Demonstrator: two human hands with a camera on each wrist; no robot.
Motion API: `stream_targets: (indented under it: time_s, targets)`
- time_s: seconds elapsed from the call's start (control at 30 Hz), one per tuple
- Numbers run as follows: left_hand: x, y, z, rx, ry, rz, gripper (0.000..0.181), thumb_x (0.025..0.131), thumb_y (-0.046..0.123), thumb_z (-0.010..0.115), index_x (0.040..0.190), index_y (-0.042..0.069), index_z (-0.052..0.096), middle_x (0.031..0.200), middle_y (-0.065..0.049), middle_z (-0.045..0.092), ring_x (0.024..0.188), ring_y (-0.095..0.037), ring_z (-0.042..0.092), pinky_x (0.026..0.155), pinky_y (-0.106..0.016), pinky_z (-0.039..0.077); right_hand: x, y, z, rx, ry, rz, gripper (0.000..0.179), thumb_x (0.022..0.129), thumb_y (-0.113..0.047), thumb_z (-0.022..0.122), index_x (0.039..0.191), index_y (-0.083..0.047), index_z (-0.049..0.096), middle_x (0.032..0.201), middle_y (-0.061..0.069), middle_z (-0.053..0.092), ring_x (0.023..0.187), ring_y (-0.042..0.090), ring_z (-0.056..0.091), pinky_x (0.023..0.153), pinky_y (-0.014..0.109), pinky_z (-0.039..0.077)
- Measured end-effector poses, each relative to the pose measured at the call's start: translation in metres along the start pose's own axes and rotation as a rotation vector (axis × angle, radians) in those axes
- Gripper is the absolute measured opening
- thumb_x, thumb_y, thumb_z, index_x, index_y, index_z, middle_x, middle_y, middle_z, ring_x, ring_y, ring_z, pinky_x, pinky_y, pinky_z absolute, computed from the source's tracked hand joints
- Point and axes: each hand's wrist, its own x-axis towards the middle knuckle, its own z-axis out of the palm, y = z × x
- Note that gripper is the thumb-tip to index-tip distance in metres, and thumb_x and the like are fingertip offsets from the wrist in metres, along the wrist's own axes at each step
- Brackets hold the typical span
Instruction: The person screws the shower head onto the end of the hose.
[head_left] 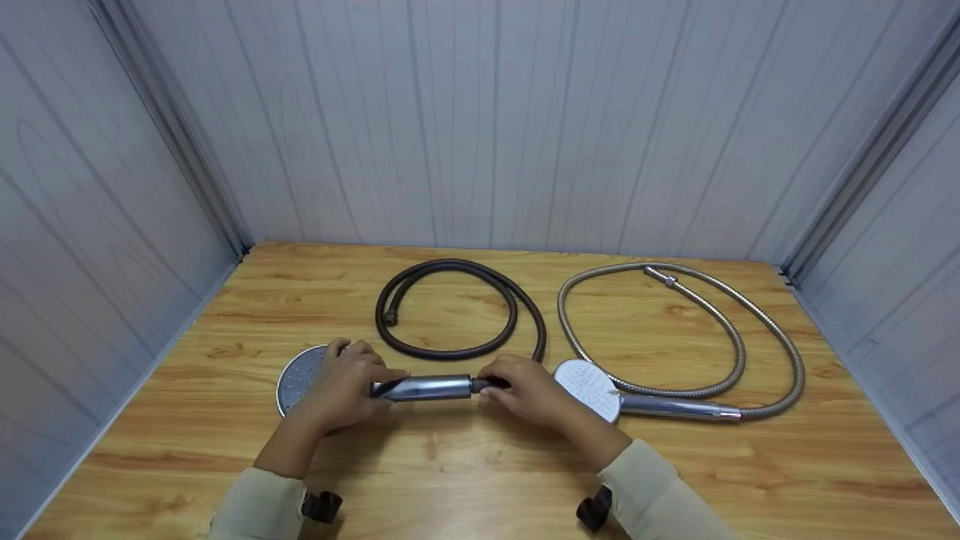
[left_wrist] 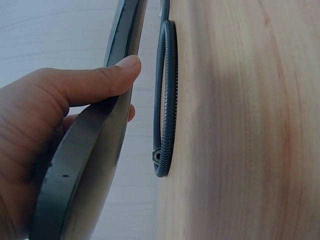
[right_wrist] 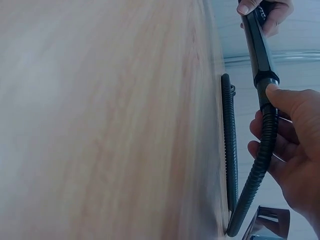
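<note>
My left hand grips a grey shower head near its neck, with the thumb along the handle in the left wrist view. Its silver handle points right, raised above the table. At the handle's end, my right hand holds the end fitting of a dark ribbed hose between thumb and fingers. Fitting and handle meet end to end; whether the thread is engaged cannot be seen. From there the dark hose runs down into a loop on the table, its other end fitting lying free.
On the right lies a second shower head with a white face and chrome handle, joined to a looped metal hose. Its face is close by my right forearm. Panel walls enclose the wooden table at the back and sides.
</note>
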Motion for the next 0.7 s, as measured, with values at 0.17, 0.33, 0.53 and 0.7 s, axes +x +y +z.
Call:
stream_targets:
  time_s: [0.17,0.33,0.53,0.7]
  targets:
    - [0.0004,0.0002,-0.0001,-0.001,-0.003,-0.004,0.038,0.068,0.021,0.087,0.105,0.024,0.079,0.084,0.005,0.068,0.090,-0.018,0.050,0.100,-0.061,0.025,-0.0003,-0.0002,-0.0004,0.000,0.005,-0.006,0.017,0.092,-0.014,0.069,0.104,-0.003,0.070,0.095,0.005,0.067,0.087,0.017,0.061,0.078,0.034,0.050]
    - [0.0004,0.0002,0.0002,-0.003,-0.006,-0.012,0.037,0.069,0.021,0.087,0.105,0.025,0.079,0.085,0.006,0.068,0.090,-0.017,0.049,0.101,-0.061,0.024,0.0002,-0.0007,0.0001,0.005,0.017,0.011,0.019,0.090,-0.012,0.071,0.106,-0.003,0.068,0.098,0.006,0.066,0.088,0.018,0.062,0.078,0.033,0.052]
    - [0.0003,0.0003,-0.0003,-0.014,-0.002,-0.011,0.037,0.069,0.022,0.087,0.106,0.024,0.078,0.085,0.006,0.068,0.090,-0.017,0.049,0.100,-0.061,0.024,0.0014,-0.0018,0.0012,0.061,0.041,0.036,0.023,0.085,-0.005,0.075,0.103,-0.004,0.061,0.102,0.006,0.060,0.089,0.018,0.063,0.077,0.029,0.053]
    - [0.0004,0.0009,-0.0011,-0.008,-0.003,-0.007,0.037,0.069,0.022,0.087,0.105,0.023,0.079,0.085,0.006,0.068,0.090,-0.017,0.049,0.100,-0.060,0.025,0.0021,-0.0027,0.0017,0.062,0.048,0.042,0.022,0.083,-0.003,0.075,0.099,-0.006,0.060,0.099,0.003,0.058,0.090,0.017,0.061,0.078,0.030,0.053]
